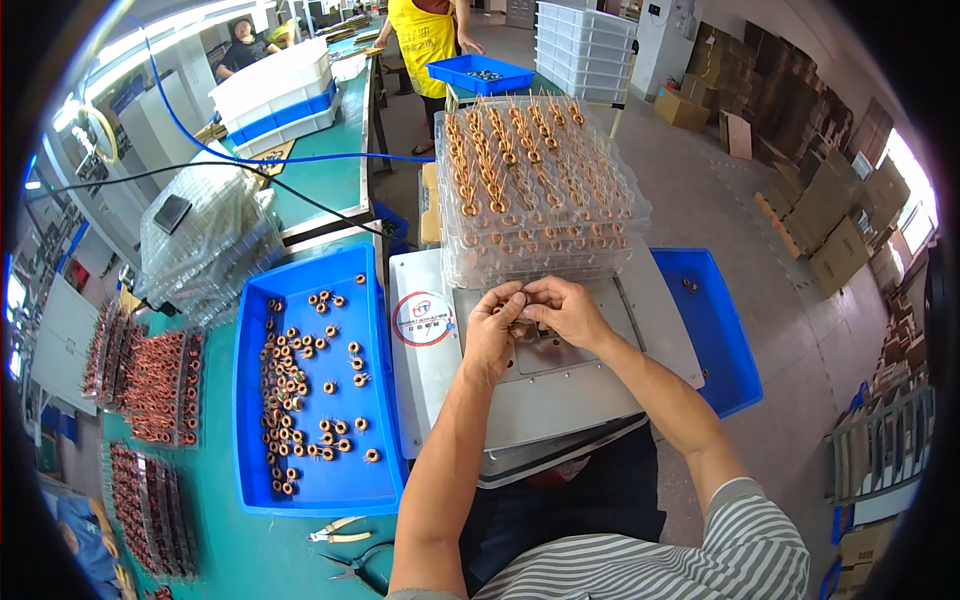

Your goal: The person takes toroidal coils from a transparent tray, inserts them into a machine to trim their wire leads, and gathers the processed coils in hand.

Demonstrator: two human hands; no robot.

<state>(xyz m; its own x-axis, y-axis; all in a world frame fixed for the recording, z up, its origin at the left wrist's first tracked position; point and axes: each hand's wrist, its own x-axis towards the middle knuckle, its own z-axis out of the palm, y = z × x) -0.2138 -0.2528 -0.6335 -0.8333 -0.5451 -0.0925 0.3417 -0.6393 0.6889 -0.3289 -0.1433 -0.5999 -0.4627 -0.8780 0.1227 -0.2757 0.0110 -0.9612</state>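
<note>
- We see the left hand and the right hand meeting at the centre of the frame, above the grey metal machine.
- Their fingers are bent, thumbs and forefingers pressed close together; what lies between them is mostly hidden, so we cannot tell what they grasp.
- Just beyond the hands, at upper centre, we find a stack of clear plastic trays, its top layer bearing rows of copper-wound coils.
- At left of centre we have a blue bin with many loose copper-wound rings, mostly along its left side.
- We notice another blue bin right of the machine.
- Below the left bin, we see light-handled pliers on the green table.
- At top centre, we see a co-worker in a yellow apron.
</note>
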